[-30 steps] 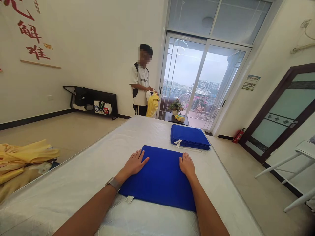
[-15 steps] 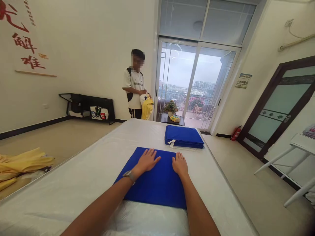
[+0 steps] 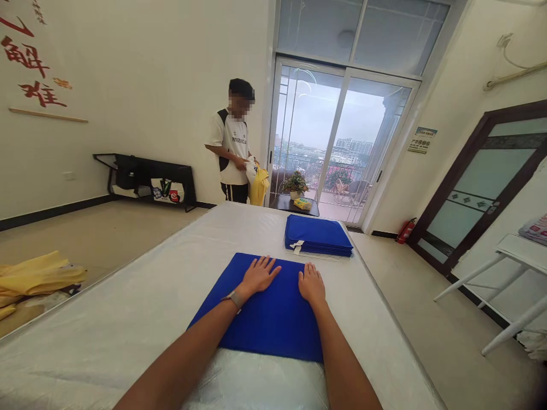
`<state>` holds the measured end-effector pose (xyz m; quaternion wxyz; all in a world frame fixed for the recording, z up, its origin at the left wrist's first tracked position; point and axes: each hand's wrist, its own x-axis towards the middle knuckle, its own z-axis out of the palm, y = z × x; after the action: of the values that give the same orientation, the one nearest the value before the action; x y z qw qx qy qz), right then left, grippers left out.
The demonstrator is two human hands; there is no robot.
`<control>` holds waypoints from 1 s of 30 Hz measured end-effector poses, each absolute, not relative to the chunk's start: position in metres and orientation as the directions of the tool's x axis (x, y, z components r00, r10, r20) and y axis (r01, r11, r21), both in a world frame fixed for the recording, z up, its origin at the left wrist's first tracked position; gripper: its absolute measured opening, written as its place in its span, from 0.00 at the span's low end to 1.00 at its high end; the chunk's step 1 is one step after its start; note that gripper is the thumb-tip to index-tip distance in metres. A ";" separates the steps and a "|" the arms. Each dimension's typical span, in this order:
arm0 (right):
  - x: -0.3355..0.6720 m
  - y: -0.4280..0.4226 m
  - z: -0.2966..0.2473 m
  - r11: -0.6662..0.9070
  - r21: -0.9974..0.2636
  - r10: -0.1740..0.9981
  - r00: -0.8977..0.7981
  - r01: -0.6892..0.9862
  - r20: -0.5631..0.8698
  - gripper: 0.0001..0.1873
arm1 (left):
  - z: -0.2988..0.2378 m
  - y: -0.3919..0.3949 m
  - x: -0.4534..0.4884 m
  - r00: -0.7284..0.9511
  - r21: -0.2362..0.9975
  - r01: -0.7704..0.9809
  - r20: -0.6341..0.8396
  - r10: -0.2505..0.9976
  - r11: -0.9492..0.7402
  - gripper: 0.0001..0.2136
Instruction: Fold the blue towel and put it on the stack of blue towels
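Observation:
A flat, folded blue cloth (image 3: 273, 319) lies on a mattress (image 3: 162, 285) wrapped in clear plastic. Palm down, my left hand (image 3: 258, 274) rests on the upper part of the cloth, its fingers stretched out; a watch is on that wrist. My right hand (image 3: 312, 282) lies flat at the cloth's right edge, fingers extended and nothing in its grip. Beyond both hands, a stack of folded blue cloths (image 3: 318, 234) with a white tag sits near the mattress's far right corner.
Past the mattress a person (image 3: 233, 142) stands holding a yellow and white cloth (image 3: 258, 185). A small dark table (image 3: 280, 203) carries a potted plant (image 3: 296, 183). Yellow fabric (image 3: 38, 279) lies at the left. A white-legged table (image 3: 513, 250) stands at the right.
My left hand has slid slightly to the right over the blue cloth, while my right hand stays almost in place. The camera view has shifted a little. The other person's hands and cloth have moved slightly.

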<state>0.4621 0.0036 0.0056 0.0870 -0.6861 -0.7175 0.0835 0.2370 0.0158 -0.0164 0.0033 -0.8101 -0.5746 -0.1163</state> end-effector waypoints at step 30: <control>0.461 -0.075 0.007 0.040 -0.112 0.998 -0.044 0.993 -0.039 0.37 | -0.013 0.003 0.147 0.018 0.259 0.964 0.136 0.991 -0.053 0.41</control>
<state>0.4610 -0.0747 0.0074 0.0246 -0.6908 -0.7206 0.0540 0.1468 0.0034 -0.0132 -0.0467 -0.7117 -0.6867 -0.1403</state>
